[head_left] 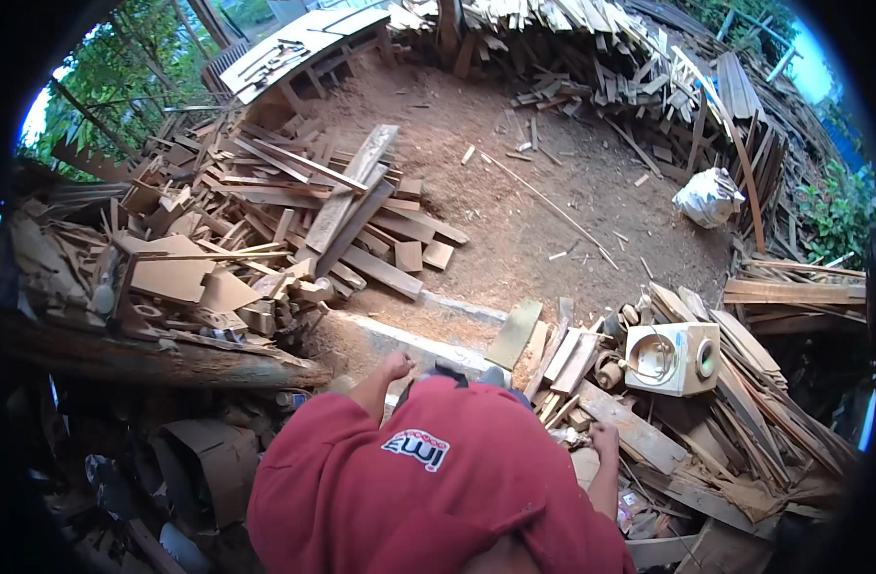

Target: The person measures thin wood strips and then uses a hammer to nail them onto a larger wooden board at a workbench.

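My left hand (pixel 397 365) is out to the left of my body, above a pale concrete ledge (pixel 428 345). Its fingers are curled in, and no object shows in them. On the other side, my right hand (pixel 604 436) hangs low with fingers loosely curled and nothing visible in its grip. A weathered plank (pixel 633 429) lies closest to it, among scrap boards. Farther along the same heap sits a cream box-shaped housing (pixel 672 359) with round openings. A greenish board (pixel 514 334) rests across the ledge ahead of me.
Heaped planks and offcuts (pixel 361 206) lie ahead to the left, beside a thick log (pixel 160 359). Stacked slats (pixel 600 57) line the far side. A white sack (pixel 709 198) stands at the right. A long thin stick (pixel 553 209) lies on the sawdust-covered ground (pixel 591 230).
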A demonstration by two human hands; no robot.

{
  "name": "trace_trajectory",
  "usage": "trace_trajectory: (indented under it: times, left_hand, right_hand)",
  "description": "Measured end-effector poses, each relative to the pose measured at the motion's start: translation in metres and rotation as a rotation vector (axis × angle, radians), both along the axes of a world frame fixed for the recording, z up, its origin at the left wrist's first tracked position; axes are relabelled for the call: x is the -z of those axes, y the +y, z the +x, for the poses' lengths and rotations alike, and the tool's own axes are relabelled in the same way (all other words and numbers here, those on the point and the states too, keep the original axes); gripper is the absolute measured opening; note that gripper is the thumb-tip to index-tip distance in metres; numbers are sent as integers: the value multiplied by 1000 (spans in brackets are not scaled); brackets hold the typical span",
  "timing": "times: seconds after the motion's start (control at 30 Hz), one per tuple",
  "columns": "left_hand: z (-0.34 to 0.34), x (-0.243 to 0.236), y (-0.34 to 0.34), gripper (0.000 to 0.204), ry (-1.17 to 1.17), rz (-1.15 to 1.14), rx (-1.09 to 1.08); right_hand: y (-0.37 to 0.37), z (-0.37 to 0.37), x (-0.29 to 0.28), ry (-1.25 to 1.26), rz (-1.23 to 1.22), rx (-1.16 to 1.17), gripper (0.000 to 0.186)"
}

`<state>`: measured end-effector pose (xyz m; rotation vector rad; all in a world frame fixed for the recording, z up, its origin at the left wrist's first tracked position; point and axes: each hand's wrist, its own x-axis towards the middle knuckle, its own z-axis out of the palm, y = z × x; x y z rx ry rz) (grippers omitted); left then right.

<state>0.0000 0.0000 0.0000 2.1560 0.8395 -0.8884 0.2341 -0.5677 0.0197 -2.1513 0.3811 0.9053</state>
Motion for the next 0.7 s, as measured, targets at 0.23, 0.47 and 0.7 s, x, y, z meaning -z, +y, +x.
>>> trace_trajectory:
  times: [0.23, 0.47, 0.7]
  left_hand:
    - [202, 43, 55, 42, -291, 19, -40]
    - [365, 148, 165, 41, -156, -167, 15]
    - [567, 307, 384, 43, 2, -95, -19]
  right_hand:
    - [94, 129, 51, 191, -65, -147, 15]
    - [188, 282, 140, 217, -131, -138, 10]
    - [362, 561, 270, -160, -299, -303, 51]
